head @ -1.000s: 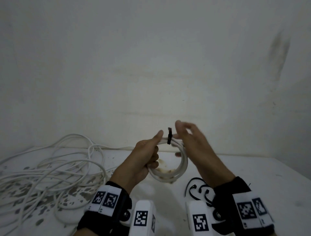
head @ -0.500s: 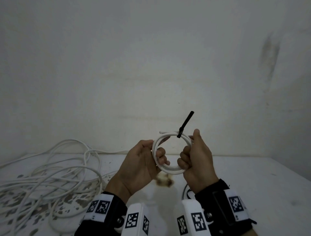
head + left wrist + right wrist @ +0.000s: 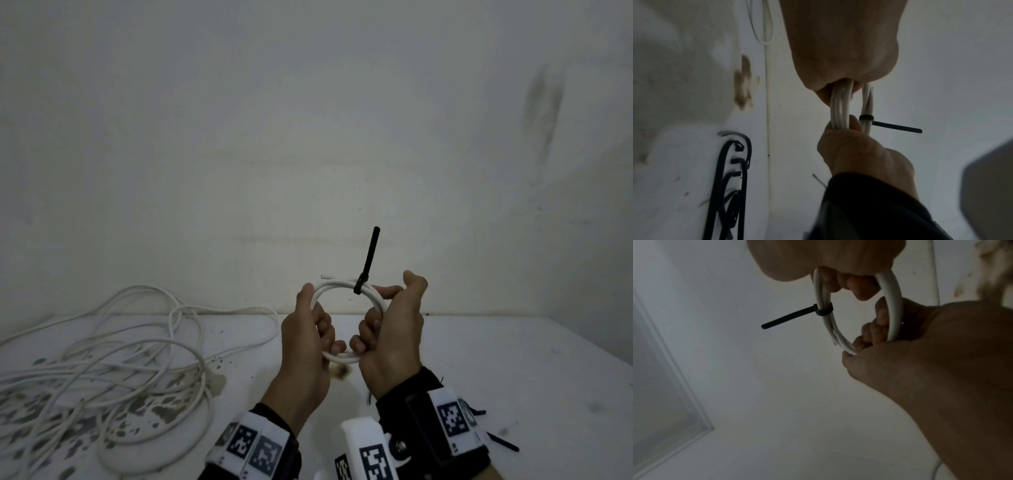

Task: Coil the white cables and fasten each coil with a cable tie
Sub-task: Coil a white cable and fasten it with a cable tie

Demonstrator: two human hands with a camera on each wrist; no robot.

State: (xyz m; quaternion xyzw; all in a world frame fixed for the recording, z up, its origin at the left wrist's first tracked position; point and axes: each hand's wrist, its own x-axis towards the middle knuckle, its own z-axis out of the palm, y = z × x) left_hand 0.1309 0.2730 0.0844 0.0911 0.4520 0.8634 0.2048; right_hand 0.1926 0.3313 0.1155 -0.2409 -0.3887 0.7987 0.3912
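While both our left hand (image 3: 305, 346) and right hand (image 3: 394, 335) grip the tied coil (image 3: 342, 291), loose cables (image 3: 102, 359) sprawl left and spare ties (image 3: 729, 178) lie underneath.

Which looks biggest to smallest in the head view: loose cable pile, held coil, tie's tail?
1. Loose cable pile, by far the widest.
2. Held coil, gripped by left hand and right hand.
3. Tie's tail, a thin strip.
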